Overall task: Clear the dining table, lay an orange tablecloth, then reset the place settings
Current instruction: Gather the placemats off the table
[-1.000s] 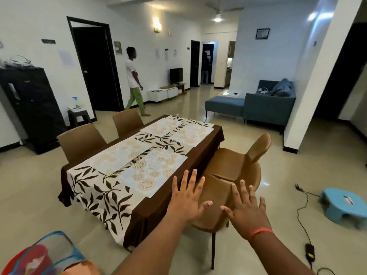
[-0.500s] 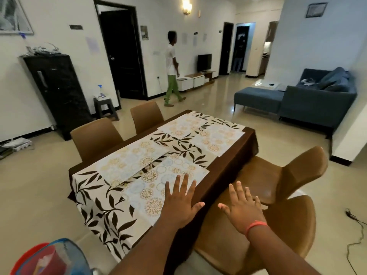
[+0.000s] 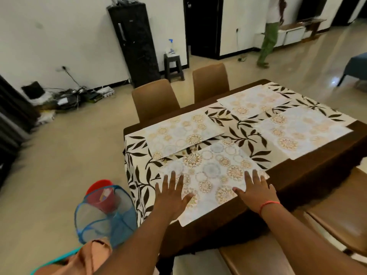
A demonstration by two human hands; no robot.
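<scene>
The dining table [image 3: 309, 175] wears a brown cloth under a cream runner with dark leaves [image 3: 246, 133]. Several floral placemats lie on it. My left hand [image 3: 172, 193] lies flat with spread fingers on the left side of the nearest placemat [image 3: 212, 175]. My right hand [image 3: 256, 187], with a red band at the wrist, lies flat at that placemat's right edge. Neither hand grips anything. An orange-pink cloth [image 3: 87, 257] shows at the bottom left, close to my body.
A blue mesh hamper [image 3: 103, 217] holding a red bucket [image 3: 101, 193] stands on the floor left of the table. Brown chairs [image 3: 156, 98] flank the table on both sides. A person in green trousers [image 3: 268, 38] walks at the back. Cables lie by the left wall.
I have come up to the table and looked down. Both hands went from hovering in the air to lying flat on the nearest placemat.
</scene>
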